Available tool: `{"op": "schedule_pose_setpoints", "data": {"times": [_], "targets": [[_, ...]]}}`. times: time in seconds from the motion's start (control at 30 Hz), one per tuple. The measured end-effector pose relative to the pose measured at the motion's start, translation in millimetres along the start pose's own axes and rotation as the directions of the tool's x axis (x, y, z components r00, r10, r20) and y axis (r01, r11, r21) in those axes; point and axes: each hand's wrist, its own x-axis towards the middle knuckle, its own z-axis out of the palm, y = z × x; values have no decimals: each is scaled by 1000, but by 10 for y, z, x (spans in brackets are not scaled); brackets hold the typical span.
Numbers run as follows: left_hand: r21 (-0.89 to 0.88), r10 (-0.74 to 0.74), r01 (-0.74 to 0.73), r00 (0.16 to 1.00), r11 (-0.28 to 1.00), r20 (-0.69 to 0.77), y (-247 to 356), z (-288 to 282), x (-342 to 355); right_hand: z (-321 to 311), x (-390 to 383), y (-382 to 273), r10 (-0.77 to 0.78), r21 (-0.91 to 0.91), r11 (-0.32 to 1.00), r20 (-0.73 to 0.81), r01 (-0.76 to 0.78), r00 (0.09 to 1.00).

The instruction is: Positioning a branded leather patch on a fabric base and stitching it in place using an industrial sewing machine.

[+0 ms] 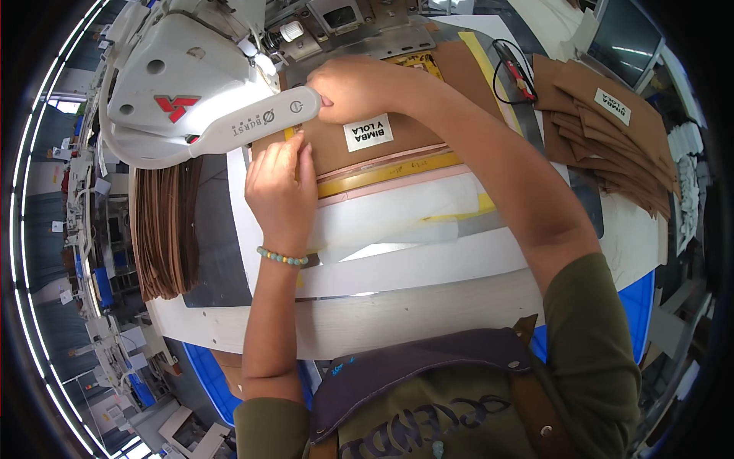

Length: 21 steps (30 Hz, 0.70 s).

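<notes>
A brown panel [336, 149] with a white label [368, 133] lies in a flat template with a yellow strip [397, 174], under the head of a white sewing machine [180, 76]. Over the panel's left part reaches a long white lamp [264, 118]. My left hand [281, 176], a beaded bracelet at its wrist, rests at the panel's left edge, fingers stretched toward the machine and nothing seen in them. Behind the lamp's end, my right hand [355, 86] is bent at the wrist with its fingers curled; the lamp and the hand itself hide what they grip, if anything.
Brown pieces stand stacked at the left [164, 229]. A pile of brown labelled panels [604, 138] lies at the right, beside a small red-and-black tool [524, 80]. A dark screen [627, 42] stands at the far right. Blue bins [638, 310] show below the table edge [413, 325].
</notes>
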Motion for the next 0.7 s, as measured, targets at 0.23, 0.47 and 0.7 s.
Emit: {"op": "schedule_pose_setpoints", "data": {"times": [0.23,0.47,0.7], "targets": [[-16,109,-109,992,994,55,-214,89,76,21,-39,-113,-61,286,958,249,-13,967],[-64,71,-69,997,996,21,-295,154,50,-44,-56,-109,-131,476,877,363,-63,923],[-46,59,-63,994,997,-87,-340,117,50,82,62,57,56,132,989,25,-59,998]]}}
